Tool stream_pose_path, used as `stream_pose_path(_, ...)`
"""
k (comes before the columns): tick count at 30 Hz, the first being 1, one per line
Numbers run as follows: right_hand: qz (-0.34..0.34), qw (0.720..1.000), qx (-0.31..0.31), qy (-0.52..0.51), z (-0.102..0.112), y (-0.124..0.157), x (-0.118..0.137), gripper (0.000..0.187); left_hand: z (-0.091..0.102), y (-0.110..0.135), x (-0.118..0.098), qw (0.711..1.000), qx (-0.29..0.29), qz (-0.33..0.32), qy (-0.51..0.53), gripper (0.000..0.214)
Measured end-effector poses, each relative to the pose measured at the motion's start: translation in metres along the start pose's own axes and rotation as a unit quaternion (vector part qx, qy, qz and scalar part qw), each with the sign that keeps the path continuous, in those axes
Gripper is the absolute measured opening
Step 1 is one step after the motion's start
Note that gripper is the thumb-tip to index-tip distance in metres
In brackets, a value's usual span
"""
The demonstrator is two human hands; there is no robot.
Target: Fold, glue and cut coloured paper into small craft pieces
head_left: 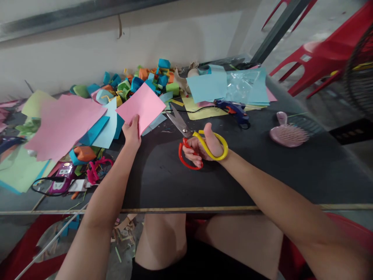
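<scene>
My left hand pinches the lower edge of a pink sheet of paper, thumb on top, and holds it raised over the dark table. My right hand has its thumb through the yellow loop and its fingers through the red loop of a large pair of scissors. The scissor blades are spread and point up and left toward the right corner of the pink sheet. From this view I cannot tell whether blade and paper touch.
Folded coloured paper pieces are heaped by the wall. Blue sheets and a dark blue glue gun lie behind the scissors. At right is a pink hairbrush; at left, a large pink sheet and a purple device with a cable.
</scene>
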State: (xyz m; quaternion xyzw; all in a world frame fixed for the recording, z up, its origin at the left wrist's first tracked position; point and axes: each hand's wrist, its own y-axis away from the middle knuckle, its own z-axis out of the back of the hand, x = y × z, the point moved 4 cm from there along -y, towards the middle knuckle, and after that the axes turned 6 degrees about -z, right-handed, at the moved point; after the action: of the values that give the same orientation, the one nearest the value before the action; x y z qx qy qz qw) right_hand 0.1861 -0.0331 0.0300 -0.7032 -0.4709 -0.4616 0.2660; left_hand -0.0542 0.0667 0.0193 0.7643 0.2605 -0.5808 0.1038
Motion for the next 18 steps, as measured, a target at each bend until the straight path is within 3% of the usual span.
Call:
stream_pose_path(7, -0.002, 1.000, -0.014, -0.007, 0.002, -0.001, -0.003, 0.089, 0.001, 0.002, 0.000, 1.000, 0.013, -0.023, -0.008, 0.030)
stream_pose_path(13, -0.012, 0.999, -0.036, 0.017, 0.001, -0.003, 0.000, 0.091, 0.005, 0.009, -0.013, 0.984, 0.033, -0.131, -0.116, 0.035)
stream_pose_path(18, 0.011, 0.996, -0.077, 0.047, 0.000, -0.007, 0.000, 0.097, 0.005, 0.015, -0.025, 0.973, 0.023, -0.171, -0.154, 0.033)
